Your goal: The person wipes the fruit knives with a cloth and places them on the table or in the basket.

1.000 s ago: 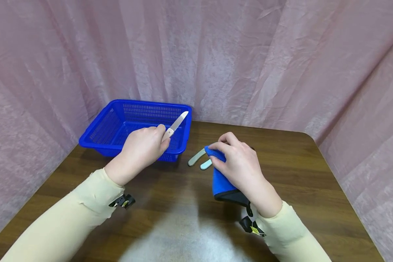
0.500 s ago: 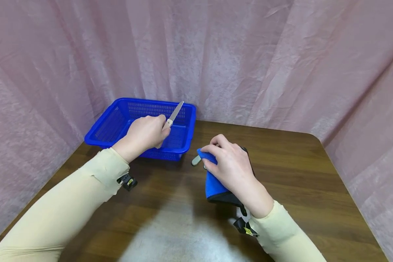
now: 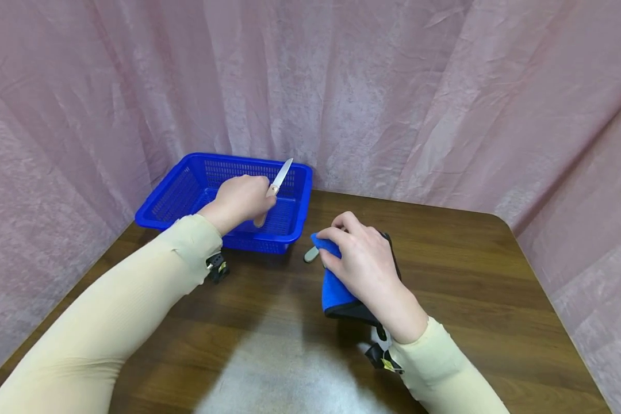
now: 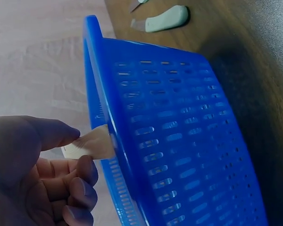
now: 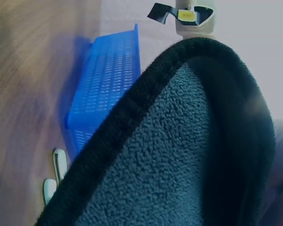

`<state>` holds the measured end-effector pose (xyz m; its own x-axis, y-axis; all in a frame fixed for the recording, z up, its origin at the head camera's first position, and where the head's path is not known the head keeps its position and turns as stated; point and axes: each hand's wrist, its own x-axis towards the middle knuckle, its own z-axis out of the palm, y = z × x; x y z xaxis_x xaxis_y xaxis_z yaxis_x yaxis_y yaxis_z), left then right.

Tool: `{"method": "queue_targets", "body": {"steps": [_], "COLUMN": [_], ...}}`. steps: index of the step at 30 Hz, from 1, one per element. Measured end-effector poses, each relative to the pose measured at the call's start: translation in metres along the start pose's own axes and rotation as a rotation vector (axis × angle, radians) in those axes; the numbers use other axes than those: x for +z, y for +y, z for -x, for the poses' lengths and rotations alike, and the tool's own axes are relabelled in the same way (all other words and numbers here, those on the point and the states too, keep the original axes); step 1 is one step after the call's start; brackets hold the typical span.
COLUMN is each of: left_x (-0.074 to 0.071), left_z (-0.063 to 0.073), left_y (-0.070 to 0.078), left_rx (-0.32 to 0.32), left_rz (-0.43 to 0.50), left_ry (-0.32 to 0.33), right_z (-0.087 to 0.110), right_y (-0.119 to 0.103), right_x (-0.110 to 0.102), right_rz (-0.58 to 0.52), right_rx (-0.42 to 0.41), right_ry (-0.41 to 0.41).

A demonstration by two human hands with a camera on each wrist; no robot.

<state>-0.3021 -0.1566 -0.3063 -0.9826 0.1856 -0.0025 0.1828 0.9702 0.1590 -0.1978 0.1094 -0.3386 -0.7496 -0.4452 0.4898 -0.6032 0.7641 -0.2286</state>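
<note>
My left hand (image 3: 243, 198) grips a knife (image 3: 283, 172) by its pale handle over the right part of a blue plastic basket (image 3: 305, 210). Its bare blade points up and away. In the left wrist view, thumb and fingers pinch the handle (image 4: 96, 143) beside the basket's rim. My right hand (image 3: 364, 259) holds a blue cloth (image 3: 336, 287) edged in black, pinching one corner between thumb and fingers. Beneath that corner lies a knife with a pale green handle (image 3: 311, 255), mostly hidden. Two pale handles (image 5: 60, 165) show beside the cloth in the right wrist view.
The basket has slotted walls and stands at the back left of a brown wooden table (image 3: 445, 247). Pink curtains (image 3: 341, 92) hang behind and beside the table. The table's rounded back corner lies at the right.
My left hand has moved up and right over the basket with the knife. My right hand and the cloth have shifted slightly left, covering more of the knives on the table.
</note>
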Motion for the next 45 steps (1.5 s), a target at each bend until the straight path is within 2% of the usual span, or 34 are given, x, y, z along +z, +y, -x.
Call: {"method": "queue_targets", "body": {"steps": [9, 15, 24, 27, 28, 31, 34, 35, 39, 40, 43, 45], "left_x": [0.005, 0.013, 0.026, 0.036, 0.051, 0.061, 0.061, 0.048, 0.046, 0.056, 0.072, 0.096], "left_z": [-0.016, -0.023, -0.029, -0.040, -0.057, -0.069, -0.068, -0.053, -0.049, -0.059, -0.077, -0.101], "left_y": [-0.002, -0.005, -0.005, -0.012, -0.025, -0.028, -0.022, -0.008, -0.002, -0.011, -0.022, -0.037], "left_rx": [-0.048, -0.090, -0.151, -0.169, -0.165, -0.163, -0.164, -0.175, -0.170, -0.151, -0.149, -0.141], "left_rz": [-0.028, -0.026, -0.017, -0.023, -0.019, -0.018, -0.019, -0.023, -0.017, 0.003, 0.012, -0.006], "left_ry": [-0.108, -0.180, -0.211, -0.241, -0.243, -0.268, -0.279, -0.290, -0.305, -0.311, -0.351, -0.354], "right_z": [0.000, 0.002, 0.004, 0.005, 0.005, 0.005, 0.006, 0.006, 0.007, 0.008, 0.008, 0.009], "right_y": [0.005, 0.003, 0.004, 0.006, 0.006, 0.007, 0.007, 0.007, 0.008, 0.009, 0.010, 0.011], "right_x": [0.007, 0.011, 0.010, 0.009, 0.009, 0.007, 0.007, 0.006, 0.006, 0.005, 0.003, 0.002], "right_rz": [-0.060, -0.054, -0.021, -0.029, -0.031, -0.034, -0.036, -0.037, -0.039, -0.038, -0.036, -0.035], "right_rx": [0.039, 0.045, 0.079, 0.090, 0.094, 0.105, 0.106, 0.105, 0.110, 0.113, 0.120, 0.121], "right_ry": [-0.051, -0.061, -0.053, -0.052, -0.051, -0.046, -0.043, -0.042, -0.041, -0.040, -0.033, -0.027]}}
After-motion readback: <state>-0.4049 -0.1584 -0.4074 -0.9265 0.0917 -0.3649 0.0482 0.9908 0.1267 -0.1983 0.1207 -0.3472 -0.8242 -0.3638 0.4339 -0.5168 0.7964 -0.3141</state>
